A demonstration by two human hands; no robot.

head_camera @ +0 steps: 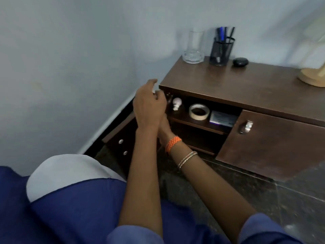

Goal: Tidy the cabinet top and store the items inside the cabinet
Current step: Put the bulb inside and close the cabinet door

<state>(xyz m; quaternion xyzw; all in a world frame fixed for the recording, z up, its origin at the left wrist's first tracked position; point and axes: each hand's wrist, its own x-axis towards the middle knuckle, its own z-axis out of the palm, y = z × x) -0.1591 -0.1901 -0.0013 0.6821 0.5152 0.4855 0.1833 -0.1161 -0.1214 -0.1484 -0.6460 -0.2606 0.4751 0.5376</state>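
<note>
Still on the cabinet top [246,85], at its far left corner: a clear glass jar [194,46], a black mesh pen holder [222,50] full of pens just to its right, then a small black round object [240,61], too blurred to name. Far to the right, a pale wooden piece [313,78], cut off by the frame edge.

Glass jar: probably heavy for its size, stiff, smooth and slippery, and fragile. Best taken around the straight body with the whole hand, not by the rim; the wider base could be supported from below. Pen holder: light, stiff mesh, easy to grasp around the side, but must stay upright or the pens may fall out. Black object: small, likely light, to be pinched from above.

Already inside the cabinet, on the upper shelf [197,123]: a white bulb [176,103] at the left, a roll of tape [199,111] in the middle, a flat box [223,118] at the right. Lower shelf dark, contents not visible. Left door [121,136] swung open; right door [274,143] closed, with a metal handle.

Left hand [149,104] raised at the open left end of the cabinet, fingers loosely bent, grip released, nothing held. Right hand [164,127] mostly hidden behind the left; cannot tell its grip. Orange band and thin bangles on the right wrist.
</note>
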